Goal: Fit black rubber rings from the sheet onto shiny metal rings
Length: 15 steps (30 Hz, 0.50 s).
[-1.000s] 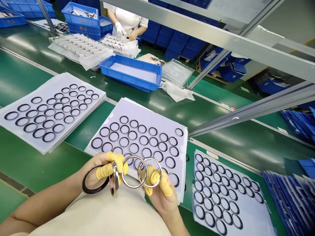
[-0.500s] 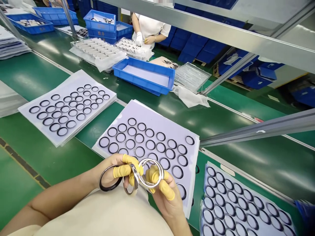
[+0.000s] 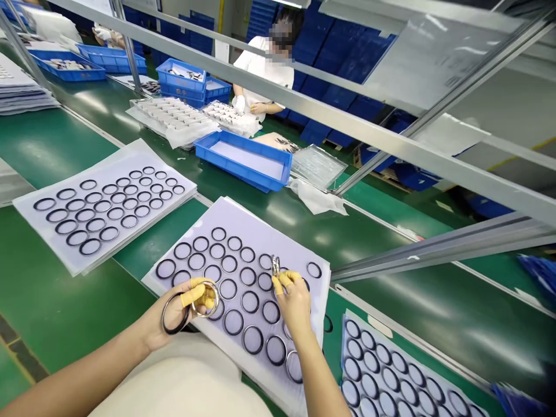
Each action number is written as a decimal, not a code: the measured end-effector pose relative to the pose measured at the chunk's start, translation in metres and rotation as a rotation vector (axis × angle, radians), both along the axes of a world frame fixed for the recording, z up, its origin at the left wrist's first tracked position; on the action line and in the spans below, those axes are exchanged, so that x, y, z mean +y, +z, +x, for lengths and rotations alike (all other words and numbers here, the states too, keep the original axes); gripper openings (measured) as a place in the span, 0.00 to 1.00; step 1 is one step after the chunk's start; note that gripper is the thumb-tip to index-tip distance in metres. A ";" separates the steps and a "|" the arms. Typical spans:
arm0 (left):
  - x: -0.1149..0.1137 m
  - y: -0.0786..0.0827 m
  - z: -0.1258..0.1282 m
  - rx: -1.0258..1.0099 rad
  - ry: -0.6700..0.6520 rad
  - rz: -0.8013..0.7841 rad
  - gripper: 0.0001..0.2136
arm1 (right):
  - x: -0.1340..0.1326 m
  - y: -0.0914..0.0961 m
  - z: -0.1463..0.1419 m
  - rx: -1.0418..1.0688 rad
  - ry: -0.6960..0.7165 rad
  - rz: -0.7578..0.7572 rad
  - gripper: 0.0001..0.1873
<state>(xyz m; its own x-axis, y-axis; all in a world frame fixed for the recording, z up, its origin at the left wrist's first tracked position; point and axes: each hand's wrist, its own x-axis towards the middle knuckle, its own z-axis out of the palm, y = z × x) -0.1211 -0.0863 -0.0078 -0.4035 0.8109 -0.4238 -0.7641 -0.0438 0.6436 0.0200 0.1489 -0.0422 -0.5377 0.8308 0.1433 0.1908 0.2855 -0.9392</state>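
Metal ring (image 3: 275,265) edge-on, pinched by right hand (image 3: 296,304) fingers | left hand (image 3: 178,310) fingers grip rings (image 3: 163,317), partly hidden

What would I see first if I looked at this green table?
Three white sheets covered in rows of black circles lie on the green belt. At the middle sheet, the left hand, in yellow finger covers, holds a black ring and a silver ring, while the right hand pinches a second silver ring upright over it. A blue tray sits farther back.
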 end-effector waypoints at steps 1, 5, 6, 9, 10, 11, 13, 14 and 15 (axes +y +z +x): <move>-0.001 -0.002 0.001 -0.016 0.003 -0.005 0.11 | 0.017 -0.003 0.000 -0.003 -0.024 -0.007 0.14; -0.006 0.000 0.007 -0.052 0.043 -0.017 0.10 | 0.035 0.006 0.003 0.056 0.019 -0.170 0.16; -0.006 0.003 0.008 -0.058 0.059 -0.018 0.10 | 0.028 0.013 0.005 0.085 0.055 -0.233 0.16; -0.006 0.013 0.011 -0.075 0.089 -0.019 0.09 | -0.004 0.038 0.012 0.183 0.151 -0.393 0.14; -0.005 0.016 0.012 -0.078 0.092 -0.019 0.10 | -0.015 0.046 0.013 0.216 0.178 -0.441 0.14; -0.004 0.018 0.013 -0.079 0.093 -0.020 0.10 | -0.024 0.053 0.015 0.256 0.207 -0.504 0.14; -0.003 0.018 0.015 -0.078 0.089 -0.020 0.10 | -0.036 0.064 0.018 0.338 0.257 -0.639 0.13; -0.003 0.018 0.016 -0.077 0.085 -0.018 0.10 | -0.040 0.068 0.019 0.365 0.279 -0.696 0.13; -0.003 0.017 0.017 -0.079 0.083 -0.017 0.10 | -0.043 0.072 0.021 0.379 0.300 -0.737 0.13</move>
